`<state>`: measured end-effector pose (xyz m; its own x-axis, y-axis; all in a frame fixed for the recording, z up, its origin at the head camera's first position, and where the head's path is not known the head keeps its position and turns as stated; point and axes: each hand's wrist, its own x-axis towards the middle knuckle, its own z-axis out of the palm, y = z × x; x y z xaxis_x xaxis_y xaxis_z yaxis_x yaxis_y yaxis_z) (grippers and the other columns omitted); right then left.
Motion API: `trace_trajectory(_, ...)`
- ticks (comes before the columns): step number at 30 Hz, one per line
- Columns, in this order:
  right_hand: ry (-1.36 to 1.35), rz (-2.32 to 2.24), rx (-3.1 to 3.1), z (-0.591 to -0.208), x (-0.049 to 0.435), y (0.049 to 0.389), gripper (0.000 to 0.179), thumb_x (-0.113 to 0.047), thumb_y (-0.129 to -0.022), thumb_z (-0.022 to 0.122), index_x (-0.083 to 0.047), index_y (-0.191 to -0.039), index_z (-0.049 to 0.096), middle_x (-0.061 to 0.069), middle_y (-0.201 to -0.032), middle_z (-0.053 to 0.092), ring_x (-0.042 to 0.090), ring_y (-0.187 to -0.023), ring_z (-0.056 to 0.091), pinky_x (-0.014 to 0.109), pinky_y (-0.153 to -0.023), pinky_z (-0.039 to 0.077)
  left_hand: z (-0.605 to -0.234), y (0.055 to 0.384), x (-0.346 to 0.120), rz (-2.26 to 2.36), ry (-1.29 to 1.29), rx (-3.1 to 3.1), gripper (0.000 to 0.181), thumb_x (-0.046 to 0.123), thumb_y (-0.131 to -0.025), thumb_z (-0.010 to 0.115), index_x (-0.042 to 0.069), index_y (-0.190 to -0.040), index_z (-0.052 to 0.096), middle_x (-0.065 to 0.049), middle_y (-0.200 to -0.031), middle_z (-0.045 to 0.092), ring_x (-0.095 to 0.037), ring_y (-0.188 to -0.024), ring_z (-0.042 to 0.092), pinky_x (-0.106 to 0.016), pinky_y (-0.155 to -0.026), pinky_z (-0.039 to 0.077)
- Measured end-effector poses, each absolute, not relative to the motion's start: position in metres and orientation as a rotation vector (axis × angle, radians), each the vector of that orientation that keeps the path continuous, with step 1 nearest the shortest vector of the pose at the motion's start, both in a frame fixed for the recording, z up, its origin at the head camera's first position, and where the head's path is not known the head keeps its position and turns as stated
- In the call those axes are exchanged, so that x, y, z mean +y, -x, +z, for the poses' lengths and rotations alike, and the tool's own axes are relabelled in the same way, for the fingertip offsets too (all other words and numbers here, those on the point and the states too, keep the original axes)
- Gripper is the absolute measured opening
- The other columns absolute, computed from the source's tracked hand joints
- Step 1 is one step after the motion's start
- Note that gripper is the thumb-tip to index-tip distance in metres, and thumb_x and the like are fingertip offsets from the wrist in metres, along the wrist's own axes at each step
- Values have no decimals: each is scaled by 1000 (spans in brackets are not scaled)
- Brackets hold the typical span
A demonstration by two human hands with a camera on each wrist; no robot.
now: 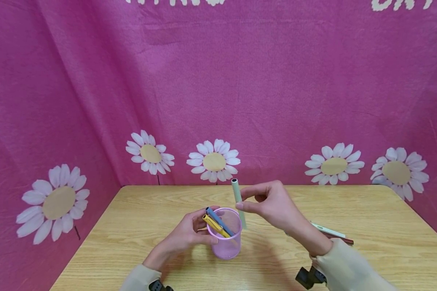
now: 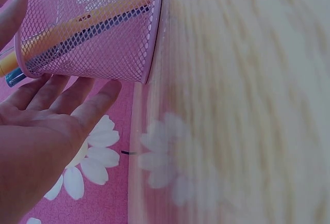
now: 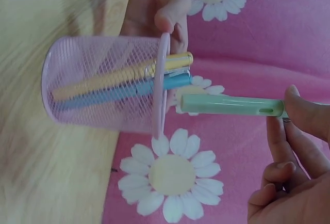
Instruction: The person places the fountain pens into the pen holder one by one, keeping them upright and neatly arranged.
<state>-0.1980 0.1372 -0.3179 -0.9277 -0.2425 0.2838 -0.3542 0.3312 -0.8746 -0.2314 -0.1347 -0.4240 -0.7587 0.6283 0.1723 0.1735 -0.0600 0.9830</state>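
Note:
A pink mesh pen cup point(image 1: 227, 248) stands upright on the table. Inside it lean a yellow pen point(image 1: 215, 225) and a blue pen point(image 1: 223, 222), their tops sticking out past the rim. My left hand point(image 1: 189, 230) holds the cup from the left, thumb near the rim and fingers along the mesh side point(image 2: 113, 59). Above the cup's right side, my right hand point(image 1: 273, 206) pinches a pale green pen point(image 3: 227, 104) near its upper end between thumb and fingers. The right wrist view shows that pen's lower end just outside the cup's opening, apart from the rim.
A whitish pen point(image 1: 329, 230) and a dark red pen point(image 1: 344, 239) lie on the wooden table point(image 1: 386, 242) to the right, partly hidden by my right forearm. A pink cloth point(image 1: 276, 101) with white daisies hangs behind the table and on its left.

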Motion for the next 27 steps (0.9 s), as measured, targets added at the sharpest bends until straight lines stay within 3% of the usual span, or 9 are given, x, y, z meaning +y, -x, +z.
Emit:
trace_trajectory(5, -567, 1751, -2424, -324, 130, 200, 20, -11, -84, 90, -5, -103, 84, 4, -99, 79, 14, -84, 57, 21, -71, 47, -424, 231, -135, 1877, -855, 1883, 77, 1, -89, 83, -4, -156, 44, -29, -143, 58, -29, -124, 63, -45, -108, 52)
trace_trajectory(9, -581, 1788, -2386, -328, 124, 201, 21, -9, -83, 90, -3, -102, 84, 5, -96, 79, 15, -85, 62, 21, -72, 49, -423, 231, -135, 1867, -845, 1892, 78, 1, -89, 82, -4, -156, 43, -27, -145, 57, -29, -126, 62, -45, -110, 51)
trace_trajectory(16, -521, 1816, -2345, -335, 117, 200, 21, -9, -82, 91, -2, -101, 84, 6, -92, 78, 10, -68, 44, 21, -58, 33, -423, 230, -135, 1860, -842, 1902, 77, 1, -90, 82, -3, -156, 44, -27, -144, 58, -28, -124, 63, -45, -110, 51)
trace_trajectory(27, -495, 1874, -2323, -350, 111, 203, 18, -7, -84, 89, -1, -101, 84, 8, -93, 79, 7, -63, 36, 20, -56, 28, -423, 231, -135, 1861, -855, 1887, 74, 1, -91, 81, -3, -156, 45, -30, -140, 59, -29, -123, 64, -43, -106, 54)
